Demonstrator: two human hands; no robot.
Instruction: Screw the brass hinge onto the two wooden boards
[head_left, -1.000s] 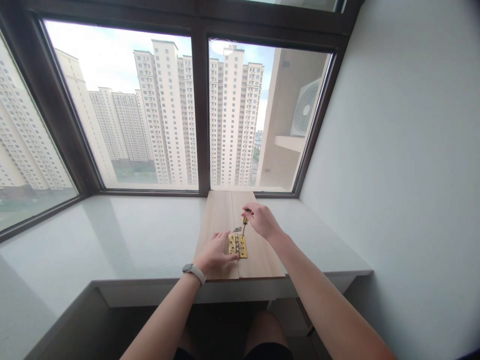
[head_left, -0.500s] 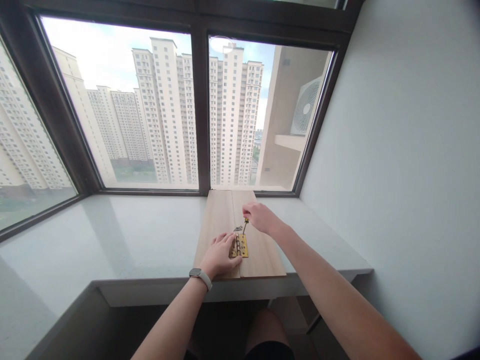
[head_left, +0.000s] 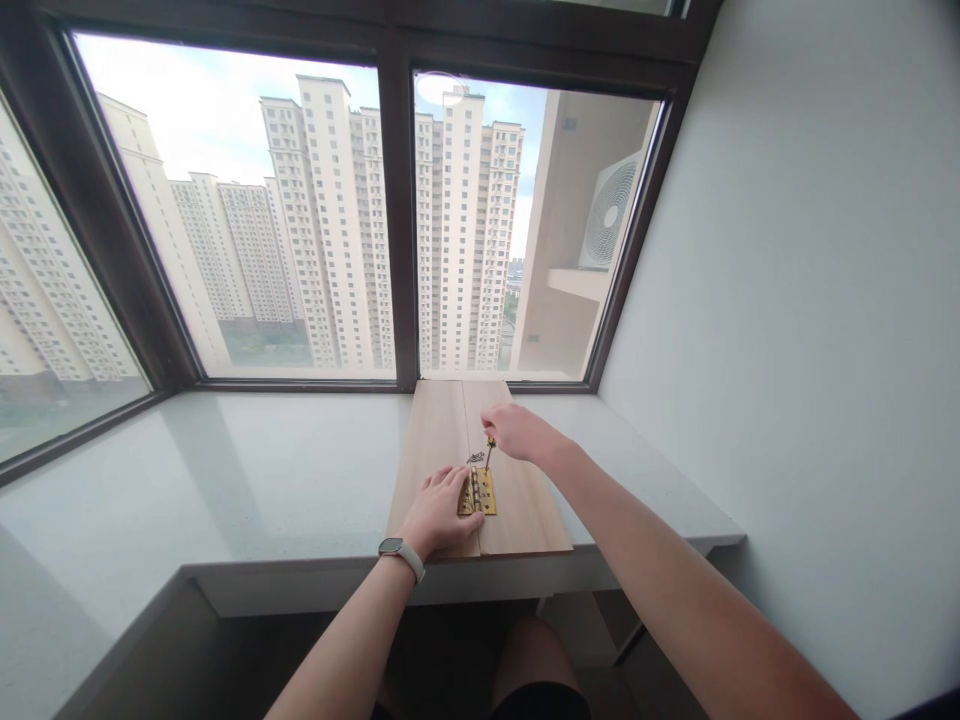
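A brass hinge (head_left: 487, 492) lies unfolded across the seam between two pale wooden boards (head_left: 525, 510). My left hand (head_left: 442, 505) rests over the hinge's left leaf, fingers spread and thumb by its lower end, covering part of it. With my right hand (head_left: 513, 430) I grip a screwdriver (head_left: 490, 456) by its handle, mostly hidden in my fingers. Its shaft points down and its tip meets the upper part of the hinge's right leaf. Just above the hinge, a little pile of screws (head_left: 475, 457) lies near the seam.
The boards lie on a white sill (head_left: 315, 470) and reach slightly past its front edge. Dark-framed windows (head_left: 405, 230) rise behind it. A plain wall (head_left: 810, 280) stands to the right. My knee (head_left: 536, 655) is below the sill.
The camera view has shifted very slightly. My right hand has turned a little around the screwdriver handle, whose tip stays on the hinge. The left hand keeps its place.
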